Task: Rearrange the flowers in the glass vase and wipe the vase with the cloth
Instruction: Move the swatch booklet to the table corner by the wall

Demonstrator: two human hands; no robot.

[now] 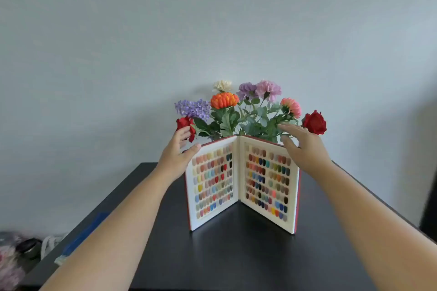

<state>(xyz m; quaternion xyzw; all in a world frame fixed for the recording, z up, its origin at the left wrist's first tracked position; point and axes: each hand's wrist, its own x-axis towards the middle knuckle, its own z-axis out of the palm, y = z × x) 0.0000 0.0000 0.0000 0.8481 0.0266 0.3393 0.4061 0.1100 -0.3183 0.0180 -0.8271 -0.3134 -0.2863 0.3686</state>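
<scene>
A bunch of artificial flowers [246,111] rises behind an upright, open colour-swatch book [241,184] on the black table [224,255]. It includes an orange bloom [224,100], purple ones and a red rose [315,122] at the right. The glass vase is hidden behind the book. My left hand [179,151] grips the book's top left corner, thumb on the front and fingers behind, next to a small red rose [185,125]. My right hand [300,146] hovers at the book's top right edge, fingers spread among the leaves. A blue cloth-like sheet [82,236] lies at the table's left edge.
A plain pale wall stands close behind the table. On the floor at the lower left lie blurred items, among them something white [50,243] and something dark. A dark object [429,184] stands at the far right edge of view.
</scene>
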